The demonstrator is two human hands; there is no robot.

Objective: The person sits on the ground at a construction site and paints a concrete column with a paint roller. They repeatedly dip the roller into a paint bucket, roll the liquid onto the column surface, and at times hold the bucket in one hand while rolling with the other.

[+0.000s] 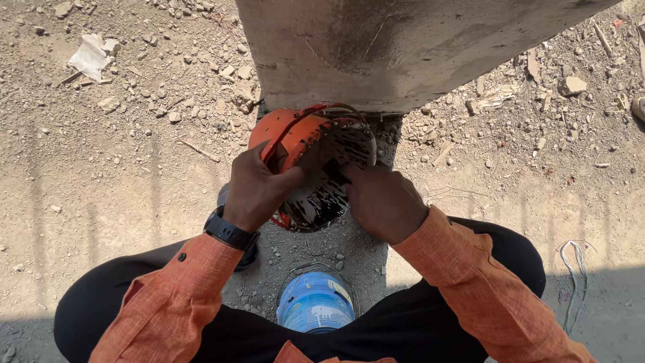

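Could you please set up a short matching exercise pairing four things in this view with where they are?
Things:
1. orange bucket
2. blue container
3. black wristwatch
4. crumpled paper

Places:
A. on the left wrist
B. far upper left on the dirt
C. tilted, held by left hand and right hand
D. on the ground between the knees

Pairs: 1-C, 2-D, 3-A, 4-B

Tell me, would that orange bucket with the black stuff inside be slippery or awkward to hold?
Probably messy and slick: the orange bucket is streaked inside with glossy black liquid. It looks like stiff plastic, so the left hand and right hand gripping its rim likely won't bend it much. Tilted as it is, the liquid could run out.
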